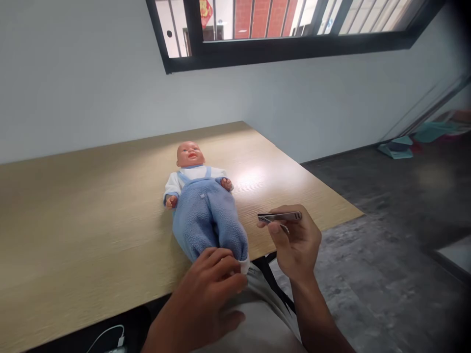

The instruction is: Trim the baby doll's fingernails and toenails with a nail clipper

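A baby doll (pixel 206 206) in blue fleece overalls and a white top lies on its back on the wooden table (pixel 91 220), feet toward me at the front edge. My left hand (pixel 211 289) rests over the doll's lower legs and feet, its fingers loosely curved and thumb apart; whether they grip a foot is hidden. Beyond the table's front edge, to the right of the doll's legs, my right hand (pixel 298 245) holds a metal nail clipper (pixel 281 216) between thumb and fingers. The clipper's jaws point left, and its lever hangs below at an angle.
Behind the table stands a white wall with a barred, dark-framed window (pixel 287 49). The table's right edge drops to a grey floor (pixel 353 274). A white cable (pixel 106 333) lies below the front edge at left. Teal items (pixel 399 147) sit on the floor at far right.
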